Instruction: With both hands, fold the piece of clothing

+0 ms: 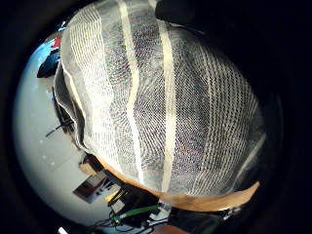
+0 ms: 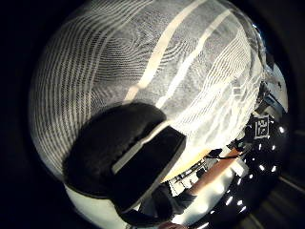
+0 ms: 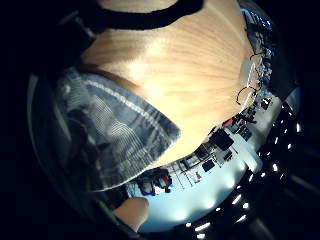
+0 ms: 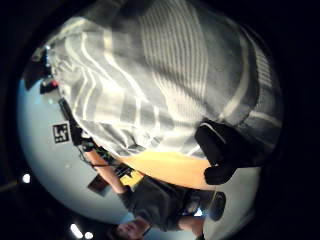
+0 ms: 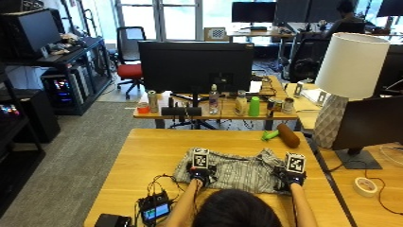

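A grey striped piece of clothing (image 5: 242,174) lies bunched on the wooden table (image 5: 157,146) in front of me. My left hand (image 5: 200,176) is at its left end, and its thumb (image 2: 124,157) is curled over the striped cloth (image 2: 157,62), which also fills the little finger side view (image 1: 165,107). My right hand (image 5: 291,180) holds the right end. There a gloved finger (image 4: 220,152) curls at the cloth's edge (image 4: 165,90). A flap of the cloth (image 3: 110,135) hangs above the bare tabletop (image 3: 175,65).
A small screen device (image 5: 154,210) with cables and a black box (image 5: 112,221) sit near the table's front left. A brown cylinder (image 5: 288,135) and a green object (image 5: 269,135) lie at the far right. A white lamp (image 5: 343,85) and a tape roll (image 5: 365,187) are on the right-hand desk.
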A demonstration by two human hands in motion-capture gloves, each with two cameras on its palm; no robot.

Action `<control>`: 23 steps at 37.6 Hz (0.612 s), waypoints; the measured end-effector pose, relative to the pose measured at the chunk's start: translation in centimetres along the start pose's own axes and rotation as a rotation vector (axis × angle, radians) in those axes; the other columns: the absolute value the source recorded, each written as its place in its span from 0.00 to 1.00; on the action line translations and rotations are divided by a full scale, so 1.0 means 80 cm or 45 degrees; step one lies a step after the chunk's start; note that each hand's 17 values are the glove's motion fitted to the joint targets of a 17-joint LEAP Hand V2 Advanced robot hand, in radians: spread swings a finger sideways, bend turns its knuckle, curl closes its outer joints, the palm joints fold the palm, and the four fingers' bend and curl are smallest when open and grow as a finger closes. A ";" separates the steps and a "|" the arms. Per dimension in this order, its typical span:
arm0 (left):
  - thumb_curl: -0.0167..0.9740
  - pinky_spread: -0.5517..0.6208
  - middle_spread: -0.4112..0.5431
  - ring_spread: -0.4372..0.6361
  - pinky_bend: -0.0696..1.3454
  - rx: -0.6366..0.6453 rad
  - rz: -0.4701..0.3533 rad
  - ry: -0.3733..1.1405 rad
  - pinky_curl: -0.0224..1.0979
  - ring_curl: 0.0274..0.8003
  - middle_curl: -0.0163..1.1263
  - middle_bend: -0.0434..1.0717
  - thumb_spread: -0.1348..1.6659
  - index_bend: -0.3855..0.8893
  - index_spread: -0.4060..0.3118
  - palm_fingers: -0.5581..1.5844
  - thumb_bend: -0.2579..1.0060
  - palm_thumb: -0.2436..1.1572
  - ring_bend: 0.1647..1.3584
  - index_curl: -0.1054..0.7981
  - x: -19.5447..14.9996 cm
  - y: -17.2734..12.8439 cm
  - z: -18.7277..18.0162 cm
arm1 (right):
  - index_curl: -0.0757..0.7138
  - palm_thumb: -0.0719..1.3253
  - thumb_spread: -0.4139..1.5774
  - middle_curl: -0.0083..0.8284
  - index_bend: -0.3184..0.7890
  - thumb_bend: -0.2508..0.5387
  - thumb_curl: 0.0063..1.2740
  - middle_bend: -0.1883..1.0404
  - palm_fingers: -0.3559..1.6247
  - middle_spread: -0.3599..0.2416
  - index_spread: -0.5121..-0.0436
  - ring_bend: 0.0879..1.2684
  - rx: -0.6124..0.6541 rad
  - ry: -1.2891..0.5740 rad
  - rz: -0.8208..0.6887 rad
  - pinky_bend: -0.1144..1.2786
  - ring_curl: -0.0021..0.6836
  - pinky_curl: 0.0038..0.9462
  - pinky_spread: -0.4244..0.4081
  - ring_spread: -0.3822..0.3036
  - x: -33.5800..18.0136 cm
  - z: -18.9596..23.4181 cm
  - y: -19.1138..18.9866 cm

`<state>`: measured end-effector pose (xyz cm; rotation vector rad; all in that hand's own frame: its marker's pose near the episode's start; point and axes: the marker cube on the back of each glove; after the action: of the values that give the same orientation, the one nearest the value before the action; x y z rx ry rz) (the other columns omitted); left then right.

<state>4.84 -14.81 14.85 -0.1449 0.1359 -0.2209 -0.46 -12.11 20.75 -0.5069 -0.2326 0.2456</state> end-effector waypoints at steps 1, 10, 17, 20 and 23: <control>0.18 0.87 0.68 0.85 0.56 0.001 -0.001 0.002 0.33 0.38 0.23 0.19 0.62 0.39 0.40 0.24 0.17 0.14 0.37 0.34 0.000 0.000 0.000 | 0.34 0.54 0.75 0.36 0.44 0.36 0.20 0.33 0.26 0.58 0.20 0.33 0.013 -0.009 0.001 0.67 0.48 0.38 0.77 0.75 -0.001 -0.001 0.000; 0.19 0.88 0.68 0.86 0.56 -0.105 0.008 -0.009 0.33 0.36 0.23 0.19 0.61 0.40 0.40 0.24 0.17 0.14 0.37 0.35 0.002 0.007 0.003 | 0.35 0.70 0.72 0.41 0.39 0.43 0.24 0.36 0.63 0.46 0.31 0.45 0.502 -0.081 -0.041 0.71 0.53 0.37 0.29 0.44 -0.012 -0.023 -0.025; 0.20 0.89 0.68 0.87 0.57 -0.045 0.064 0.047 0.33 0.36 0.24 0.19 0.61 0.39 0.40 0.24 0.17 0.15 0.37 0.34 0.008 0.004 0.003 | 0.40 0.78 0.69 0.46 0.40 0.45 0.25 0.37 0.76 0.38 0.41 0.50 0.502 -0.130 0.020 0.68 0.62 0.40 0.17 0.28 -0.011 -0.023 -0.025; 0.20 0.89 0.69 0.87 0.57 -0.052 -0.036 0.087 0.33 0.35 0.24 0.19 0.61 0.40 0.40 0.24 0.17 0.15 0.37 0.35 0.005 0.007 0.003 | 0.42 0.80 0.67 0.48 0.42 0.44 0.26 0.37 0.79 0.37 0.44 0.51 0.434 -0.144 0.054 0.66 0.64 0.41 0.13 0.25 -0.008 -0.023 -0.021; 0.21 0.89 0.68 0.87 0.56 -0.063 -0.068 0.102 0.33 0.35 0.24 0.19 0.61 0.42 0.40 0.25 0.18 0.16 0.37 0.35 0.002 0.013 0.001 | 0.44 0.81 0.66 0.49 0.42 0.42 0.26 0.38 0.81 0.36 0.46 0.51 0.327 -0.144 0.055 0.64 0.65 0.41 0.11 0.24 -0.008 -0.027 -0.008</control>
<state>5.25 -13.86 14.76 -0.1888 0.2172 -0.2769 -0.36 -13.86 19.12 -0.2441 -0.2958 0.3415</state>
